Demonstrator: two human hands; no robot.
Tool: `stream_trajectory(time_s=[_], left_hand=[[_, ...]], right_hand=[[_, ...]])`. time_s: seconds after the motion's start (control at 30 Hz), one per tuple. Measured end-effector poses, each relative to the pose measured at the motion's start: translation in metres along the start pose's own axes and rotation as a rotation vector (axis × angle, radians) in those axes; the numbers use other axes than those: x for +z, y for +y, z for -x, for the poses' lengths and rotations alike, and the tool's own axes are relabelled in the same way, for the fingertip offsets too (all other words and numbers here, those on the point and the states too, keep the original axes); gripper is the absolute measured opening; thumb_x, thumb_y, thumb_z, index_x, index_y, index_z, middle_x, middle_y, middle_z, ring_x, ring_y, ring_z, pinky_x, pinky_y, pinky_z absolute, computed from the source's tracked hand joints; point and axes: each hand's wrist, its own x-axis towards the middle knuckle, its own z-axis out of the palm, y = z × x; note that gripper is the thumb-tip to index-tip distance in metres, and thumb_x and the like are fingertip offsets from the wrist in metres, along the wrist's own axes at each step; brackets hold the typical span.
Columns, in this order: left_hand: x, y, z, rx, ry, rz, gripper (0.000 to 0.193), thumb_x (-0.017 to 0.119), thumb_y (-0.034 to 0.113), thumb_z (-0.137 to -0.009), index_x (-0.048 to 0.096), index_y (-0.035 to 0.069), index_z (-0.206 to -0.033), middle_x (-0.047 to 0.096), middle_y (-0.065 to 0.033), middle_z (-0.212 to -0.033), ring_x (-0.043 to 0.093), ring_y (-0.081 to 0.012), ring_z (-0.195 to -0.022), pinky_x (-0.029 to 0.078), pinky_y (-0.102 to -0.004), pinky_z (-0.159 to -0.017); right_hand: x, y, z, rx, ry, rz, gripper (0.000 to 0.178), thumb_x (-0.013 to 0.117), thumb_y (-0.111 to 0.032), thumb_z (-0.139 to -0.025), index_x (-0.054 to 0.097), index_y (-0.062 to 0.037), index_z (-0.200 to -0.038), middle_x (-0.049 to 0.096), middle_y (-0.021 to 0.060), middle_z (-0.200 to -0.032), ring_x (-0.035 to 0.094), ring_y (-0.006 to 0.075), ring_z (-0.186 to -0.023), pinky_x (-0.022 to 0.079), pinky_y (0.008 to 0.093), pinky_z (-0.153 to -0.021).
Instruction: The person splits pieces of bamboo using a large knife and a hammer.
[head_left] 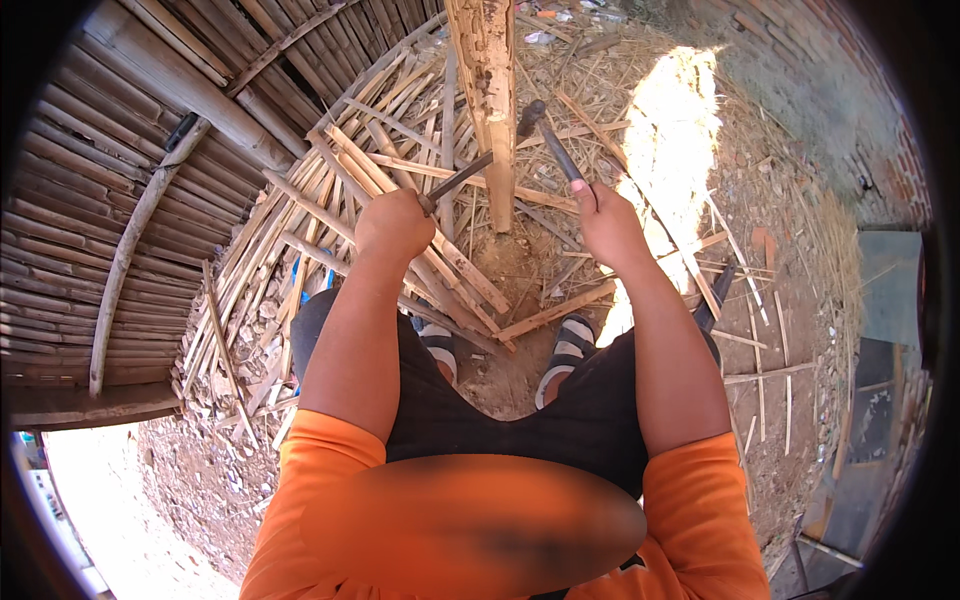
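In front of me a rough wooden post (492, 100) stands upright, its pale surface pitted and chipped. My left hand (392, 225) is wrapped round the handle of a chisel (464, 178); the flat dark blade points up and to the right, its tip at the post's face. On the post's right side, my right hand (610, 228) grips a hammer (558, 150) by its dark handle. The thumb lies along the handle, and the hammer's head is near the post's right edge, with no contact that I can make out.
Split wood strips (290, 225) lie heaped on the left beside a bamboo wall (130, 190). Loose slats (560, 310) cross the dirt near my sandals (566, 350). A brick wall (840, 90) stands at the right, with sheet panels (890, 285) below it.
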Motion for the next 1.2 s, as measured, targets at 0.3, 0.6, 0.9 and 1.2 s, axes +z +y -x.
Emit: stream_trajectory(time_s=[0.3,0.6,0.9,1.2], left_hand=[[0.007,-0.004,-0.001,0.001,0.013,-0.012,0.029,0.064,0.021,-0.085,0.073,0.007,-0.109,0.073,-0.0163,-0.111,0.07,-0.034,-0.105,0.057,-0.0451,-0.091],[0.008,-0.005,-0.001,0.014,-0.017,-0.002,0.031,0.062,0.026,-0.087,0.072,0.005,-0.107,0.073,-0.0189,-0.107,0.069,-0.0375,-0.103,0.055,-0.0472,-0.091],[0.006,0.002,-0.003,0.012,-0.004,0.01,0.031,0.06,0.023,-0.086,0.071,0.005,-0.108,0.073,-0.0199,-0.107,0.069,-0.0383,-0.103,0.055,-0.0477,-0.091],[0.012,-0.005,-0.002,0.02,-0.015,-0.02,0.03,0.06,0.023,-0.087,0.072,0.004,-0.107,0.073,-0.0201,-0.106,0.07,-0.0371,-0.103,0.055,-0.048,-0.09]], right_hand=[[-0.015,-0.016,0.017,-0.154,0.22,-0.179,0.049,0.042,-0.044,-0.108,0.058,0.0007,-0.095,0.064,0.0247,-0.073,0.064,0.0426,-0.069,0.048,0.0503,-0.066],[-0.015,-0.013,0.01,-0.183,0.291,-0.159,0.045,0.046,-0.039,-0.107,0.059,0.0005,-0.09,0.063,0.0239,-0.07,0.064,0.0439,-0.069,0.048,0.0507,-0.067],[0.017,0.006,0.008,-0.015,-0.006,0.042,0.05,0.042,-0.043,-0.107,0.059,0.0026,-0.098,0.067,0.0286,-0.081,0.066,0.0486,-0.081,0.052,0.0536,-0.076],[0.005,-0.011,0.023,-0.139,0.231,-0.163,0.045,0.042,-0.041,-0.108,0.059,0.0,-0.1,0.063,0.0228,-0.072,0.063,0.0446,-0.07,0.049,0.051,-0.067]])
